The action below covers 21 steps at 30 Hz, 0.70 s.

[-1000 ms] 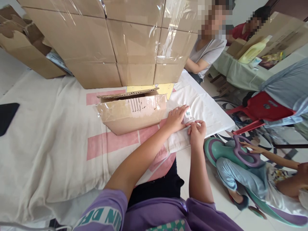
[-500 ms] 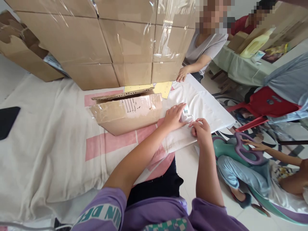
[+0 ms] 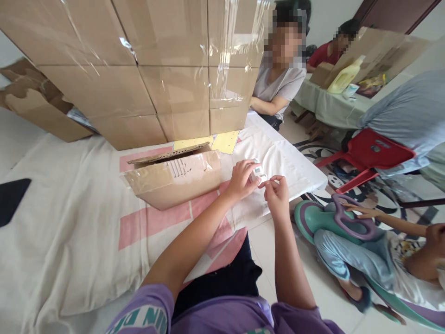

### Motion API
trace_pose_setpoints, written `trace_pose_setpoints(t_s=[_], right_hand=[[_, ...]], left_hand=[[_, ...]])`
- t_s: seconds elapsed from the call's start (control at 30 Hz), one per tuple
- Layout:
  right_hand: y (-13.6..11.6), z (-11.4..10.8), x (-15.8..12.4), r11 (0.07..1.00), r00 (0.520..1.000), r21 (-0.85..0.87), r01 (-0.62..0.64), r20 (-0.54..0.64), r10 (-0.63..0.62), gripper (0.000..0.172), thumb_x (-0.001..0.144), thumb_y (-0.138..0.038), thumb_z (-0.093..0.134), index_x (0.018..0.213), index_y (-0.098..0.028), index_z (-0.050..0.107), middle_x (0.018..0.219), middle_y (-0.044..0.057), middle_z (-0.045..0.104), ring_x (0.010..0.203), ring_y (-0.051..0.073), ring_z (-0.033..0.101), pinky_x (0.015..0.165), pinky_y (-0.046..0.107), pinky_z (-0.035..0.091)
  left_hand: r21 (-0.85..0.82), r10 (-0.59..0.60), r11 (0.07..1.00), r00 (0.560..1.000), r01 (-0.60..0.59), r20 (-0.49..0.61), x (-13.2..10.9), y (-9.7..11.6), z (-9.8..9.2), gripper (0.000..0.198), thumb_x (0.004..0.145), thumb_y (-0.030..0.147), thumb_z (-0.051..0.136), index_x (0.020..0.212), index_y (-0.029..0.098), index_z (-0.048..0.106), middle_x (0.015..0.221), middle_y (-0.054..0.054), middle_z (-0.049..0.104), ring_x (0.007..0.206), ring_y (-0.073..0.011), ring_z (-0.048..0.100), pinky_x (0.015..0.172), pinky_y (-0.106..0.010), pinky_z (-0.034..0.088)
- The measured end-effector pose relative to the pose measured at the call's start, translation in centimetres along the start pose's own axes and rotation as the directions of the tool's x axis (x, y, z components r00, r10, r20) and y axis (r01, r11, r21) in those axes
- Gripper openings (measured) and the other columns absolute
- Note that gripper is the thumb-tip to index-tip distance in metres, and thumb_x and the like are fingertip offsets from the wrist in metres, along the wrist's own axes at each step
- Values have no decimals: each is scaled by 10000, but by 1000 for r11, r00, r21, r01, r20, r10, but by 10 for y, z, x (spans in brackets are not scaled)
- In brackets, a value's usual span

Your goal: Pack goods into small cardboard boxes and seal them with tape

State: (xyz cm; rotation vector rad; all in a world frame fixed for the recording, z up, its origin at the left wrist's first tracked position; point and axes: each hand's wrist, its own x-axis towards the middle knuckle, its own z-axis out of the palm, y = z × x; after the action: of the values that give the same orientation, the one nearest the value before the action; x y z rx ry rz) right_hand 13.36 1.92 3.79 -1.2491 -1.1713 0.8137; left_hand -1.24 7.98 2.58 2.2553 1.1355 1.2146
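My left hand (image 3: 242, 180) is closed around a small white box-like object (image 3: 257, 173) with a greyish patch on top, near the table's right end. What exactly it is, I cannot make out. Close to its near end, the fingers of my right hand (image 3: 277, 195) are pinched together. Whatever is between those fingertips is too small to tell. To the left of my hands a cardboard box (image 3: 177, 181) rests on the cloth, its top flap partly raised.
Stacked, taped cartons (image 3: 181, 88) rise at the table's back, beside yellow sheets (image 3: 225, 141). A dark flat object (image 3: 14, 199) lies far left. One person (image 3: 278, 86) sits beyond the table; another sits on a ride-on toy (image 3: 309, 220) at right, near a red chair (image 3: 377, 150).
My right fingers have drawn into a pinch at the white object, which my left hand now grips more closely. The person across has pulled a hand back from the table corner. My view has shifted.
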Motion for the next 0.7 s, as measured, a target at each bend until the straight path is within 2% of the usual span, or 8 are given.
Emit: trace_pose_setpoints(t_s=[0.07,0.13,0.23,0.4,0.57,0.63,0.7], right_hand=[[-3,7,-3,997,997,-40,65,34,-64,191,901,-311,620,991,-262,458,633,-69,619,444,102,418,456,235,302],[-2,13,-6,993,993,-53,109,42,-107,163,920,-316,602,1005,-268,471,608,-71,575,470,124,459,462,243,307],[4,18,-6,993,994,-30,112,-4,-112,190,911,-357,630,996,-280,479,645,-46,611,524,160,543,468,260,348],[20,23,-4,996,997,24,81,-8,-81,266,896,-451,630,1016,-277,469,769,-13,712,635,192,647,575,300,479],[32,23,-3,994,999,-104,41,-9,-43,210,894,-432,581,970,-259,488,656,-25,693,619,214,630,638,326,455],[33,23,-4,992,999,-116,42,-9,-44,204,898,-434,576,969,-260,496,654,-25,695,615,217,622,638,328,445],[32,22,-5,991,999,-125,42,5,-42,223,888,-446,597,970,-263,499,672,-17,711,630,228,637,647,339,456]], left_hand=[[-65,29,997,1000,-29,2,-1,6,-6,304,993,428,566,1222,240,634,1255,-88,665,1223,-252,589,1083,-400,442],[-126,49,991,999,-49,2,-2,10,-9,218,1009,418,553,1065,233,653,1092,-67,693,1101,-236,625,1014,-386,474],[-201,76,977,997,-73,9,-3,13,-7,241,1040,392,498,923,226,627,976,-57,680,995,-218,636,942,-364,505],[-166,31,986,1000,-30,5,-6,9,-2,226,1037,337,501,872,223,607,903,-47,663,924,-215,632,920,-362,503],[-144,-84,987,989,66,-121,-5,1,-9,312,1089,337,314,948,209,562,1004,-89,646,980,-217,619,926,-362,494],[-148,-114,984,989,99,-95,-6,-3,-12,298,1087,354,333,959,213,563,1015,-78,652,984,-208,626,927,-344,494],[-157,-128,980,992,125,-11,-7,-5,-11,256,1068,347,394,949,219,580,981,-52,670,938,-195,642,882,-313,502]])
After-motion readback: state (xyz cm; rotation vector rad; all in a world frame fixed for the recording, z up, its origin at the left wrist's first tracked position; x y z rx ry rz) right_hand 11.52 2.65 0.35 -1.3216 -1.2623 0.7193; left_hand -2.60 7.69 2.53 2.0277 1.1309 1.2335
